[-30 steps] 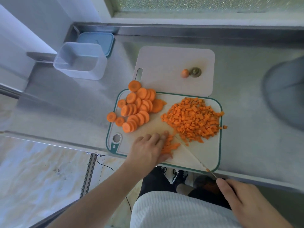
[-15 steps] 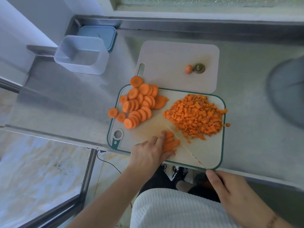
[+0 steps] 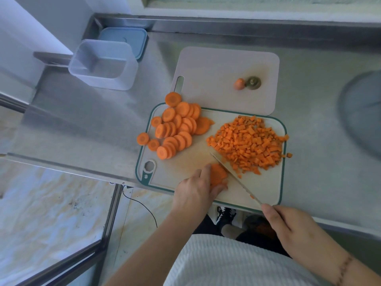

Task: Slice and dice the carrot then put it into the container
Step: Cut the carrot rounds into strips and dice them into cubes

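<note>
A green-rimmed cutting board (image 3: 266,195) lies at the counter's front edge. Round carrot slices (image 3: 177,129) are heaped on its left part, and a pile of diced carrot (image 3: 247,143) covers its right part. My left hand (image 3: 198,190) holds a small stack of carrot pieces (image 3: 218,175) down on the board with curled fingers. My right hand (image 3: 288,226) grips the handle of a knife (image 3: 233,175); its thin blade lies right beside that stack, tip pointing to the diced pile. The clear plastic container (image 3: 103,65) stands far left on the counter, with nothing visible in it.
A second, pale board (image 3: 216,79) lies behind, carrying the carrot end (image 3: 238,83) and its stem top (image 3: 253,81). A blue lid (image 3: 132,41) sits behind the container. Two slices lie off the board on the steel counter (image 3: 86,124). A grey round object (image 3: 362,116) is at right.
The knife blade has shifted left, up against the stack under my left hand. The strips under that hand are now bunched into a tighter stack. The view has swung slightly.
</note>
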Tool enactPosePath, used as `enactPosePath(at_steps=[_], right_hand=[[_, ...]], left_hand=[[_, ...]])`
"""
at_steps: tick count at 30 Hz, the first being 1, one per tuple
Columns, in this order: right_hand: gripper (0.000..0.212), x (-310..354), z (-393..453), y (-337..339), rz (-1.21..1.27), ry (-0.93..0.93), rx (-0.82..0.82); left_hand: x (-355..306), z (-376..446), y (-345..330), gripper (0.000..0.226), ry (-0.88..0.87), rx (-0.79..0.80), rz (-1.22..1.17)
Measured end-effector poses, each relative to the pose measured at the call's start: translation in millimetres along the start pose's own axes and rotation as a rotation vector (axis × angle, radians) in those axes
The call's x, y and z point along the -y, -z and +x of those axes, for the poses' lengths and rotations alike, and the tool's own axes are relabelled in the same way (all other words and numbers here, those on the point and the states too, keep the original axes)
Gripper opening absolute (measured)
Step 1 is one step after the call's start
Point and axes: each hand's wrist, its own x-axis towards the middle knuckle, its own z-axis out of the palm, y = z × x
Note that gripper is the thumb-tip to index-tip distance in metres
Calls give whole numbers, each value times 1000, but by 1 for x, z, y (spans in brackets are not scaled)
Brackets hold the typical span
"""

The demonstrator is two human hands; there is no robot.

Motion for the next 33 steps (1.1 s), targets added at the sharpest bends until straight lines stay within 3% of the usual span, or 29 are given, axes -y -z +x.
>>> enactPosePath(at_steps=[5, 8, 12, 19, 25, 29, 33], right_hand=[[63, 5, 4, 4, -27, -15, 7], [64, 5, 4, 8, -30, -22, 11], [70, 3, 4, 9, -42, -8, 15], [70, 3, 4, 4, -51, 5, 7], [72, 0, 4, 1, -40, 10, -3], [70, -1, 4, 3, -33, 12, -9], [69, -1, 4, 2, -15, 7, -7]], left_hand=[[4, -1, 0, 71, 8, 1, 41], [22, -5, 4, 87, -126, -10, 34], [46, -5, 4, 69, -306, 51, -146], [37, 3, 3, 59, -214, 14, -138], [24, 0, 1, 67, -108, -32, -123], [14, -6, -8, 34, -273, -151, -274], [7, -3, -17, 11, -293, -169, -378]])
